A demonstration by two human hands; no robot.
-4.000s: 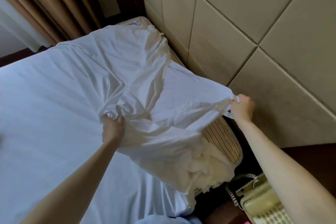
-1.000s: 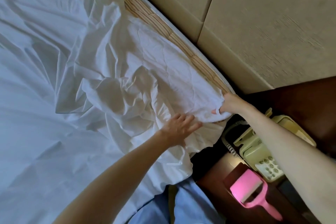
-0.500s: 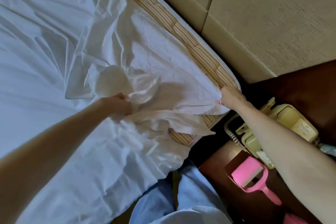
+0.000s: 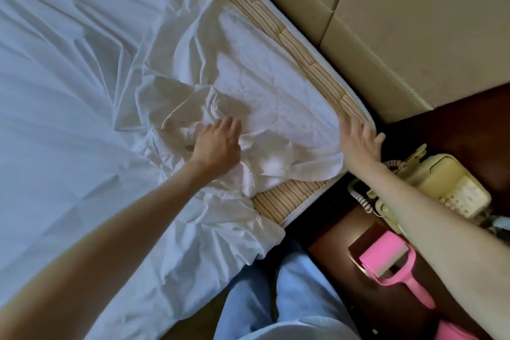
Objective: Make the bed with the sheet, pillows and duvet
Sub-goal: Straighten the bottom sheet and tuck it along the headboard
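Note:
A white sheet [image 4: 69, 91] covers most of the bed and lies crumpled at the near head corner. There the striped mattress [image 4: 287, 199] shows bare along its edge and corner. My left hand [image 4: 218, 143] rests on the bunched folds with its fingers stretched out, gripping nothing. At the very corner of the mattress, my right hand [image 4: 358, 141] lies flat on the sheet's edge with the fingers spread. No pillows or duvet are in view.
A padded beige headboard [image 4: 414, 22] runs close along the mattress's head end. A dark wooden nightstand [image 4: 331, 243] beside the bed holds a cream telephone [image 4: 441, 182] and a pink lint roller [image 4: 392, 265]. My legs in light blue trousers [image 4: 276, 298] stand against the bed's side.
My left hand has let go of the bunched sheet and now lies on it with fingers out. My right hand has released the sheet corner and flattened against the mattress corner.

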